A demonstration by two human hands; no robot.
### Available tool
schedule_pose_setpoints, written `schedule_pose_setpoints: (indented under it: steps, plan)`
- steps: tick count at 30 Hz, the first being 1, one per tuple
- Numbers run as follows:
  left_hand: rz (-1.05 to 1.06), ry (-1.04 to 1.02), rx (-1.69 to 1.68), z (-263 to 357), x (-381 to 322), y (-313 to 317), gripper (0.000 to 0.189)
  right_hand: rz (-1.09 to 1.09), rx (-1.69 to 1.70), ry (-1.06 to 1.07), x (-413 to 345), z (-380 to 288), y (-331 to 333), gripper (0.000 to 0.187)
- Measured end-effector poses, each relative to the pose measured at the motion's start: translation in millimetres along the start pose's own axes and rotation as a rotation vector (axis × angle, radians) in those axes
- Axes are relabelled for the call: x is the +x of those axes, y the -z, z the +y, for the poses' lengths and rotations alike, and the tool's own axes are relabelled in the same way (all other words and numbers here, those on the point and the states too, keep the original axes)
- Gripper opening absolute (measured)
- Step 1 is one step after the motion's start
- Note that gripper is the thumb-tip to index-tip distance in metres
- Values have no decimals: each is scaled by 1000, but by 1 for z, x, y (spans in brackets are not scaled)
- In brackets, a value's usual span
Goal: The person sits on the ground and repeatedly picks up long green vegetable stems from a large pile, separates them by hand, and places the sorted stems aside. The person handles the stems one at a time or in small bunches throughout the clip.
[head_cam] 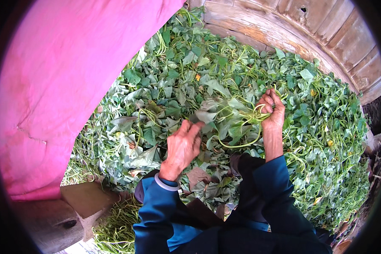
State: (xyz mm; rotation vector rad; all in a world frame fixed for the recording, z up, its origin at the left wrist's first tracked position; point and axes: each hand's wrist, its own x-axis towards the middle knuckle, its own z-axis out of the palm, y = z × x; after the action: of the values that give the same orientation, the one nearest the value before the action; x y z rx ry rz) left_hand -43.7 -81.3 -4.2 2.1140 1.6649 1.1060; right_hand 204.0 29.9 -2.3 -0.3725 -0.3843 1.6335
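A bunch of leafy green stems (241, 117) is in my right hand (272, 109), its fingers closed around the stalks at the right end. The leaves fan out leftward, and one long stem loops down below the bunch. My left hand (184, 143) is just left of those leaves, fingers bent over the pile; a pale leaf (205, 116) lies at its fingertips, and whether they grip it cannot be told. A white bangle (166, 184) circles my left wrist. Cut leafy vines (190, 79) form a wide heap under and around both hands.
Pink cloth or sheeting (57, 85) covers the upper left. A curved wooden wall of planks (289, 35) borders the heap at upper right. A thick wooden beam (47, 222) lies at lower left, beside a pile of thin green stalks (119, 225). My legs are amid the leaves.
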Motion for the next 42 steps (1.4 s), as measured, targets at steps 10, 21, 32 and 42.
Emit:
schedule_pose_setpoints:
  steps: [10, 21, 32, 42]
  plan:
    - [-347, -325, -249, 27, 7, -15, 33, 174, 104, -15, 17, -4, 14, 9]
    - [-401, -118, -170, 20, -4, -28, 26, 139, 273, 5, 18, -21, 22, 13]
    - [-235, 80, -262, 20, -5, -37, 19, 146, 228, 43, 17, -22, 30, 16]
    - [-147, 303, -324, 15, 2, -72, 20, 203, 154, -137, 7, 28, 15, 16]
